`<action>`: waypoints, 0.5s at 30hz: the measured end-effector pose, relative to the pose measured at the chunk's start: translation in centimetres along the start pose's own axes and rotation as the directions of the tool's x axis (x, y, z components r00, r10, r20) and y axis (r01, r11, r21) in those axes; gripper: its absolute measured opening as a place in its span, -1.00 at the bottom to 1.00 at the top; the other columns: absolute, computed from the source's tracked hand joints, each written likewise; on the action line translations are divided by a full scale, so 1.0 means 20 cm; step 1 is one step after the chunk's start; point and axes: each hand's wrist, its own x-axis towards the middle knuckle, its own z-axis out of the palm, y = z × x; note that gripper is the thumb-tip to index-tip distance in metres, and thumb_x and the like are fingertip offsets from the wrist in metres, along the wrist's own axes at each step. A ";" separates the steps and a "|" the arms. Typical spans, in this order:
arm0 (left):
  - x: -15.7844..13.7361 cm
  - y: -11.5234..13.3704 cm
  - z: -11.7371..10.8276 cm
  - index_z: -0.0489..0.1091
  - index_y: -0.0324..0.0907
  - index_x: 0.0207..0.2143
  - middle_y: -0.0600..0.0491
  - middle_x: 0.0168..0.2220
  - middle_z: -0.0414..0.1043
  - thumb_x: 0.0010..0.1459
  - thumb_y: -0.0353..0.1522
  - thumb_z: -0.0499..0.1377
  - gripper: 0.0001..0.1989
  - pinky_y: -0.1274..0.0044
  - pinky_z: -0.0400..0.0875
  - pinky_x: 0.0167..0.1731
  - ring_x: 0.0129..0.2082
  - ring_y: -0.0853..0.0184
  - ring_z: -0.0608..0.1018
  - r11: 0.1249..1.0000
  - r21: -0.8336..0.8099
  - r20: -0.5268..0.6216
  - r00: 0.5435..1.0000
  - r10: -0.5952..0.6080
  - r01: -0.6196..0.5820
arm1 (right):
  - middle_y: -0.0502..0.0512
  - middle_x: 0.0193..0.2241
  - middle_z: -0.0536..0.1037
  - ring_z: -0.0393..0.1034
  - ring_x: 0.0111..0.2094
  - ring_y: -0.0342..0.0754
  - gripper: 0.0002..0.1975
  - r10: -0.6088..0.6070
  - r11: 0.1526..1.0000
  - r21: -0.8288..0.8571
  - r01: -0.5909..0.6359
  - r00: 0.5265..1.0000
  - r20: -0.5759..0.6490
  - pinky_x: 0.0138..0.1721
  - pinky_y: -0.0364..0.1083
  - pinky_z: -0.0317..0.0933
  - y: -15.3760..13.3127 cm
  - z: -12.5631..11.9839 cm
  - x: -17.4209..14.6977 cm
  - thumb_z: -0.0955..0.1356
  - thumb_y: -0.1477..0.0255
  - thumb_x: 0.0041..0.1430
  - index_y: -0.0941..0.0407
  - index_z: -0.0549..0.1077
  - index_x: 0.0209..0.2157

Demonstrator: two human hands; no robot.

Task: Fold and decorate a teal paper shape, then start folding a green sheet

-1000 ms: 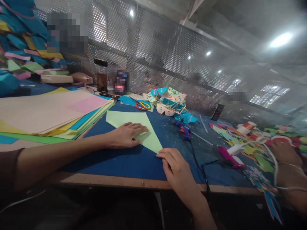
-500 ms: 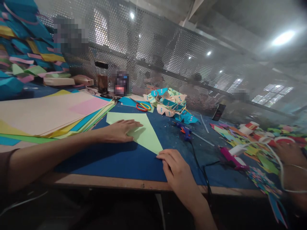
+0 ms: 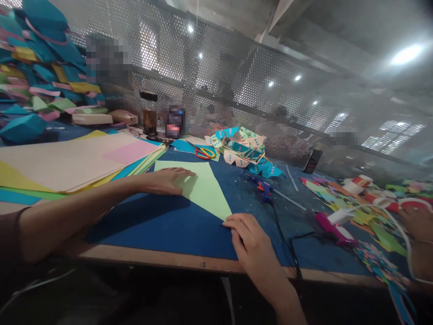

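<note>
A light green sheet of paper point(image 3: 203, 183), folded to a slanted shape with a pointed near corner, lies on the blue table covering. My left hand point(image 3: 165, 180) rests on its left part with the palm down and the fingers stretched out. At the near right corner, my right hand point(image 3: 248, 232) has its fingertips closed on the paper's tip; the thumb is partly hidden. Close to the left forearm is a stack of coloured paper sheets point(image 3: 67, 158). Beyond the green sheet lie scissors point(image 3: 204, 153) with red and yellow handles.
A blue glue gun point(image 3: 264, 187) with a cord lies right of the sheet, near a magenta power strip point(image 3: 336, 229). Cut paper shapes point(image 3: 245, 151) are heaped at the back. A lidded bottle point(image 3: 149, 113) stands back left. Another person's hand point(image 3: 416, 221) is at far right.
My left hand has slid slightly left across the green paper. The right hand keeps its place at the corner. The whole view has shifted a little.
</note>
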 end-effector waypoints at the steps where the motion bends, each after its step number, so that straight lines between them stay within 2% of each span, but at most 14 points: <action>1: -0.01 0.00 -0.01 0.10 -0.22 0.36 -0.16 0.36 0.18 0.10 -0.32 0.13 -0.24 0.26 0.18 0.27 0.31 0.05 0.30 1.000 0.001 -0.004 1.000 -0.003 0.003 | 0.14 -0.08 0.49 0.38 -0.03 0.07 -0.61 -0.004 1.000 0.001 0.004 1.000 -0.001 0.00 0.14 0.36 0.00 0.00 0.00 0.21 0.74 0.25 0.07 0.46 -0.07; 5: -0.04 -0.01 -0.03 0.12 -0.26 0.34 -0.11 0.34 0.22 0.14 -0.42 0.09 -0.31 0.32 0.20 0.25 0.27 0.14 0.34 1.000 -0.004 -0.042 0.999 0.018 -0.018 | 0.15 -0.09 0.49 0.39 -0.04 0.07 -0.62 -0.011 1.000 0.006 0.011 1.000 -0.010 0.00 0.14 0.36 0.01 0.00 0.00 0.21 0.73 0.26 0.06 0.46 -0.07; 10: -0.07 -0.02 -0.05 0.10 -0.24 0.35 -0.07 0.35 0.21 0.15 -0.46 0.07 -0.31 0.33 0.22 0.24 0.26 0.12 0.34 1.000 -0.007 -0.008 1.000 -0.018 0.018 | 0.14 -0.10 0.50 0.39 -0.05 0.07 -0.64 -0.010 1.000 0.004 0.010 1.000 -0.027 0.00 0.13 0.36 0.01 0.01 0.00 0.22 0.72 0.27 0.05 0.47 -0.08; 15: -0.07 -0.07 -0.06 0.08 -0.27 0.36 -0.06 0.34 0.25 0.15 -0.49 0.05 -0.30 0.37 0.25 0.21 0.22 0.16 0.38 1.000 0.002 -0.045 0.999 -0.010 0.010 | 0.14 -0.10 0.50 0.39 -0.05 0.07 -0.64 -0.023 1.000 0.003 0.024 0.999 -0.026 -0.02 0.12 0.37 0.01 0.01 0.00 0.22 0.73 0.27 0.07 0.46 -0.09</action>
